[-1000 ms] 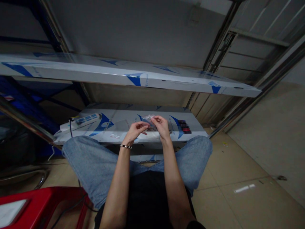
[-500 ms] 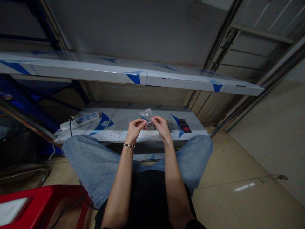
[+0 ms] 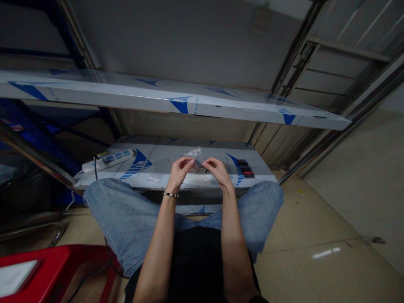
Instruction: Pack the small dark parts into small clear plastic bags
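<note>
Over the lower shelf, my left hand (image 3: 180, 170) and my right hand (image 3: 218, 170) face each other with a small gap between them. Each has thumb and forefinger pinched together. Whatever sits in the fingertips is too small and dim to name. A crumpled clear plastic bag (image 3: 193, 151) shows just beyond the fingertips; whether the fingers touch it, I cannot tell. Small shiny metal pieces (image 3: 199, 168) appear between and below the hands, partly covered by the fingers. Left of my left hand, a little clear plastic packet (image 3: 153, 179) lies on the shelf.
The film-covered lower shelf (image 3: 170, 145) holds a white power strip (image 3: 110, 160) at left and a blurred-out dark and red item (image 3: 246, 168) at right. An upper shelf (image 3: 214, 107) crosses above. A red stool (image 3: 63, 261) stands at lower left.
My right hand has moved slightly right, widening the gap between the fingertips. My left hand has barely shifted. The shiny metal piece between the fingers looks less visible now.
</note>
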`<state>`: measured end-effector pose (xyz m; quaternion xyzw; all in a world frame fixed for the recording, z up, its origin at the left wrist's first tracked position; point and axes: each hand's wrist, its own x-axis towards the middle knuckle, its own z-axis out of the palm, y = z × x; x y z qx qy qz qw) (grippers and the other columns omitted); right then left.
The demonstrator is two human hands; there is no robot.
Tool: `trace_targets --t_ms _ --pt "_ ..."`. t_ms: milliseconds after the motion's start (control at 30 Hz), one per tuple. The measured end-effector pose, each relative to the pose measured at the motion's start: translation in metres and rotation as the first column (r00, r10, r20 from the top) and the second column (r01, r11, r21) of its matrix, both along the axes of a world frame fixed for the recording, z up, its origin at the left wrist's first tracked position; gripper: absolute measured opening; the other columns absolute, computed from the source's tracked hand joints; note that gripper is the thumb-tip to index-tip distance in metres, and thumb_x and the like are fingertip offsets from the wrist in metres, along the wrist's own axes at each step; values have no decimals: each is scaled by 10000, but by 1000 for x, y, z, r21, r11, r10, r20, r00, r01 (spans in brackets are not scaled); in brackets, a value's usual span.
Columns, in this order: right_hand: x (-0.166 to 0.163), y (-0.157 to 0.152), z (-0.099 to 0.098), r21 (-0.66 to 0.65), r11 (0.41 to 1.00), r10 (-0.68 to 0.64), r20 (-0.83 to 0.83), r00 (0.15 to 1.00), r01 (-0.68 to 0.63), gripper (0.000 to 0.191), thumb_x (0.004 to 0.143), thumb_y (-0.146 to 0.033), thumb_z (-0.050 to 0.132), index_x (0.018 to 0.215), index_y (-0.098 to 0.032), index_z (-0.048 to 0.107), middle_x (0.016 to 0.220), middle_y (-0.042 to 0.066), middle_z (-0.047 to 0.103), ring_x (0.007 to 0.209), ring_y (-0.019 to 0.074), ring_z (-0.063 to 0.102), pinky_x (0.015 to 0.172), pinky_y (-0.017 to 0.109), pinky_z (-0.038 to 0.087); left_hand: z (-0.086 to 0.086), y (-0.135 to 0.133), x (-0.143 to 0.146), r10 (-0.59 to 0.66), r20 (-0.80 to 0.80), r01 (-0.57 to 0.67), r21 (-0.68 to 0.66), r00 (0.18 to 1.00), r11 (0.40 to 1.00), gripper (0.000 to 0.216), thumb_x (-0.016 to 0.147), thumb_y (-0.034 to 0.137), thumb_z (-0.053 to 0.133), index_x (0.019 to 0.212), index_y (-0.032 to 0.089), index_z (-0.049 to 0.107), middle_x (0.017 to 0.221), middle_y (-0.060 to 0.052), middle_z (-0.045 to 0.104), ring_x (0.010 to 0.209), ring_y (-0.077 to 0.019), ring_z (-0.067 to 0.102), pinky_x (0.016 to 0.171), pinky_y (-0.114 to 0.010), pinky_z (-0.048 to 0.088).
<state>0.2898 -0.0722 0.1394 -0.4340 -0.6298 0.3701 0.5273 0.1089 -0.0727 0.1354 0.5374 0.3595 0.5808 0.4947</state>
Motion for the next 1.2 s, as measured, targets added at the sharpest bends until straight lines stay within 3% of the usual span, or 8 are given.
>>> trace_targets --t_ms 167,400,567,700,867,1067,1200 --pt "-19 2 -1 -4 999 38 -49 998 -39 330 885 -531 601 919 -204 636 880 34 689 856 177 639 790 267 502 -5 3 6 88 53 -87 -6 995 996 410 744 497 802 917 137 708 833 -71 737 756 -184 686 673 -275 552" --pt "-44 13 -14 97 990 -72 -278 958 102 325 867 -504 647 792 -188 642 763 10 646 723 150 588 715 250 464 -6 4 2 -38 -55 40 45 998 998 358 734 463 825 846 138 725 725 -33 698 615 -137 614 560 -230 489" --pt "-45 11 -14 89 994 -32 -335 942 66 314 850 -498 688 796 -190 671 722 2 627 695 144 563 682 243 444 -4 5 -6 126 83 -135 118 989 984 316 829 476 742 892 172 681 728 -22 686 641 -148 643 575 -242 531" --pt "-49 3 -7 58 998 34 -330 944 -16 342 839 -531 699 799 -191 697 713 11 633 694 152 561 670 252 448 -3 5 -9 198 75 -208 173 977 963 309 864 480 705 852 173 671 697 -24 676 633 -146 641 596 -243 529" --pt "-54 1 -5 76 997 52 -408 912 -23 325 845 -505 697 780 -187 703 689 7 623 654 145 541 662 261 446 -3 6 -8 204 32 -207 199 978 958 308 855 468 717 819 165 678 667 -16 666 615 -134 621 623 -235 497" --pt "-58 5 -14 75 997 12 -383 924 18 281 824 -450 709 766 -178 749 652 8 618 674 157 547 693 275 441 -10 9 -5 412 68 -418 181 908 890 279 837 444 725 794 170 690 644 -1 655 570 -132 592 561 -227 444" --pt "-53 6 -15 53 998 61 -386 920 -44 258 816 -423 714 762 -176 762 663 12 632 677 156 548 700 277 435 -10 10 -6 370 93 -380 128 924 916 269 813 430 743 788 165 704 640 -7 664 568 -137 599 566 -235 455"
